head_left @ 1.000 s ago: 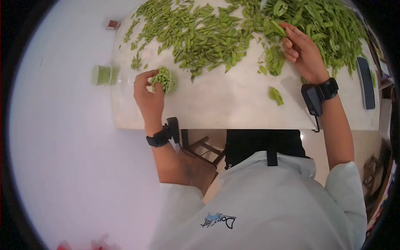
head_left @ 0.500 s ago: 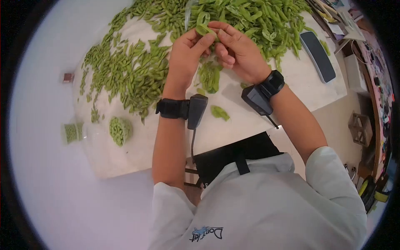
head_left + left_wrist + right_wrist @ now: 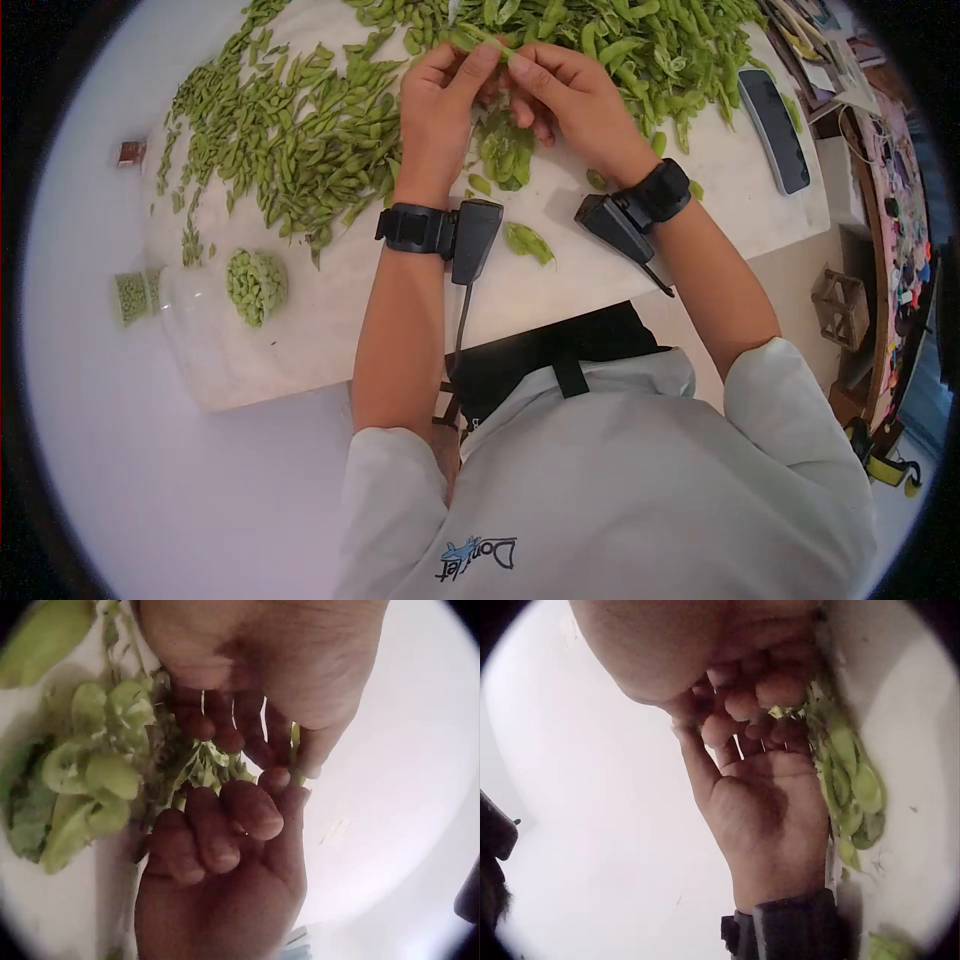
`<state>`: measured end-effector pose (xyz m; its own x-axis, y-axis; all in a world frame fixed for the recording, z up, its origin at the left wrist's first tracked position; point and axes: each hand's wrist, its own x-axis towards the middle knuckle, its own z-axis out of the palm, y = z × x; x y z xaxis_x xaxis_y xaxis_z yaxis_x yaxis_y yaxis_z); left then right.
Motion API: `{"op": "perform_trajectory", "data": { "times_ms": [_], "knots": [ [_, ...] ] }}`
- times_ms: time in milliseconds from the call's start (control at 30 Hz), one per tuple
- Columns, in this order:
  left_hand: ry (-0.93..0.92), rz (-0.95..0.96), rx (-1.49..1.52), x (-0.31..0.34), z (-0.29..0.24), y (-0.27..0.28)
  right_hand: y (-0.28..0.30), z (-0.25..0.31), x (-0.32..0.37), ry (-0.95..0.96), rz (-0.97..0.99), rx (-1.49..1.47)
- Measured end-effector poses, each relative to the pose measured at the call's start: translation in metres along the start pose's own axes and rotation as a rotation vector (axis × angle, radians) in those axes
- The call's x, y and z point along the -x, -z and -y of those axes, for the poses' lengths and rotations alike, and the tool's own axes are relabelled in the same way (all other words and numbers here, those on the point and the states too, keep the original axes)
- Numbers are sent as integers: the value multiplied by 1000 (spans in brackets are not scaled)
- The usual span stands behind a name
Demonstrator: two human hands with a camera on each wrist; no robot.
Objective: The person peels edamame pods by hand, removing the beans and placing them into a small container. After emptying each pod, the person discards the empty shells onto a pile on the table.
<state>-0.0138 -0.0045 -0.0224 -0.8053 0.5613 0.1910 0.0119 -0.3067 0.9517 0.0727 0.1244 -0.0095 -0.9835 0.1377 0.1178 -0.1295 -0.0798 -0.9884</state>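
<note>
My left hand (image 3: 440, 110) and right hand (image 3: 580, 110) meet at the far side of the table. Between their thumbs and fingertips they pinch a green soybean pod (image 3: 480, 36). From the left wrist, only a thin strip of the pod (image 3: 295, 741) shows between the thumbs; the fingers hide the rest. Just below the hands lies a small heap of flattened, split pods (image 3: 507, 158). A clear cup (image 3: 257, 288) full of shelled green beans stands on the left part of the table, apart from both hands.
Many pods (image 3: 320, 140) are spread over the left and back of the table (image 3: 330, 330). A bigger pile (image 3: 640, 50) covers the back right. A phone (image 3: 775, 130) lies by the right edge, and a loose pod (image 3: 528, 243) near the front.
My left hand has left the cup of beans and moved right to join the right hand at the pod. The head view has turned, shifting the table leftward.
</note>
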Motion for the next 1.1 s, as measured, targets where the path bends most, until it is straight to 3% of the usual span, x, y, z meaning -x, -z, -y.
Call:
{"op": "perform_trajectory", "data": {
  "times_ms": [200, 500, 800, 1100],
  "knots": [
    [-2, 35, -117, 2, -3, -3, 2, 0, -1, 39, -79, 64],
    [-1, 74, 37, 2, -1, 1, 1, 1, -1, 27, -56, 20],
    [13, 82, -53, 1, -4, 0, 0, 1, 0, 29, -108, 26],
    [-17, 43, -56, 4, -4, -3, 4, -2, -1, -3, -44, 22]
  ]
}}
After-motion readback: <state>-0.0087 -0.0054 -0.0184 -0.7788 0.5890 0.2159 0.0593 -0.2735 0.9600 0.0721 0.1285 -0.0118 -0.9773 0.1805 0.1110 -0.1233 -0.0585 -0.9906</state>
